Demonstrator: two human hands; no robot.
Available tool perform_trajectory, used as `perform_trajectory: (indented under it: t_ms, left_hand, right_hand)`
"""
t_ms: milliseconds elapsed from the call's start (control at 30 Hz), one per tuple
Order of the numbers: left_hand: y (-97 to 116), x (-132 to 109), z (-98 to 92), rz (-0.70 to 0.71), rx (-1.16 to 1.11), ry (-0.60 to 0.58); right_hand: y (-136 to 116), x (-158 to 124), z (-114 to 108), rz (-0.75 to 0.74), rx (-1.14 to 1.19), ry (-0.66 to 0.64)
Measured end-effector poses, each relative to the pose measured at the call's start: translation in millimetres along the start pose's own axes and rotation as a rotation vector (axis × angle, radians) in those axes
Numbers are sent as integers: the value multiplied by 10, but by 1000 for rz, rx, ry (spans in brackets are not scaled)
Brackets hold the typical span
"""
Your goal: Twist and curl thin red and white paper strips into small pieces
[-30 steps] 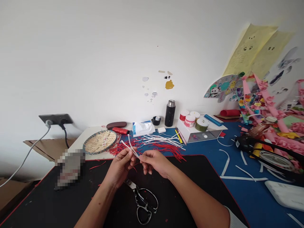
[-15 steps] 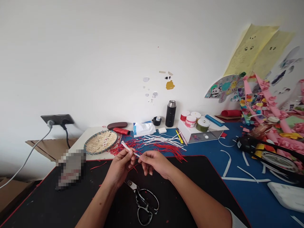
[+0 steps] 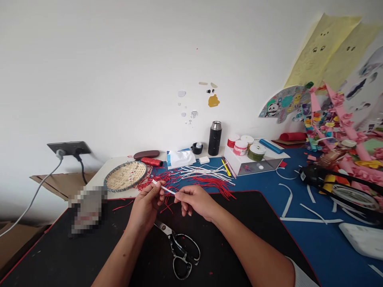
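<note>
A narrow white strip (image 3: 164,188) is held in the air above a black desk mat (image 3: 215,255), gripped near one end by the clamped fingers (image 3: 158,194) of the left hand (image 3: 146,208) and pinched at its other end by the closed fingers (image 3: 180,198) of the right hand (image 3: 196,201). Tangled red strands (image 3: 176,181) and a bundle of white strips (image 3: 203,172) are spread on the desk (image 3: 299,235) just beyond the hands, and a round woven basket (image 3: 104,186) is placed to their left. A pair of scissors (image 3: 176,249) is laid on the mat below the hands, touching neither.
</note>
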State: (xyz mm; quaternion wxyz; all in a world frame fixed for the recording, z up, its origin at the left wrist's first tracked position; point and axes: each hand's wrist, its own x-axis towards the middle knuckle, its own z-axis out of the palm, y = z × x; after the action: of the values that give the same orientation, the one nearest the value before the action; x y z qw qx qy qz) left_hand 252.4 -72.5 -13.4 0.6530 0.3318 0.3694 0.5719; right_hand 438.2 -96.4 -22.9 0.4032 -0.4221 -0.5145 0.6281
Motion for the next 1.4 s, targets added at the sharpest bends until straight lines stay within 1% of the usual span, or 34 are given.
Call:
perform_trajectory:
  t_ms: [200, 300, 400, 533, 633, 700, 767, 967, 1100, 1167, 1400]
  left_hand:
    - [12, 5, -11, 65, 31, 54]
    - [16, 2, -4, 87, 54, 49]
    - [12, -9, 12, 76, 82, 34]
    - [-33, -36, 33, 29, 133, -21]
    - [-87, -59, 43, -16, 228, -99]
    - [-112, -70, 48, -27, 298, -144]
    - [-121, -73, 52, -21, 324, -156]
    - [-91, -64, 56, -32, 293, -105]
    - [-83, -59, 54, -41, 275, -102]
    - [-87, -51, 44, -30, 285, -95]
    - [-127, -14, -5, 46, 268, -3]
  right_hand:
    - [1, -10, 3, 9, -63, -3]
    - [14, -7, 5, 14, -56, -15]
    - [25, 2, 9, 15, -34, -18]
    - [27, 10, 14, 13, -19, -13]
    - [23, 10, 13, 1, -23, 13]
    - [20, 8, 13, -5, -45, 31]
    - [18, 5, 13, -8, -73, 39]
    - [19, 4, 16, -20, -109, 52]
    - [14, -2, 13, -24, -129, 61]
    - [8, -4, 13, -22, -135, 61]
    - [-20, -2, 22, 3, -156, 69]
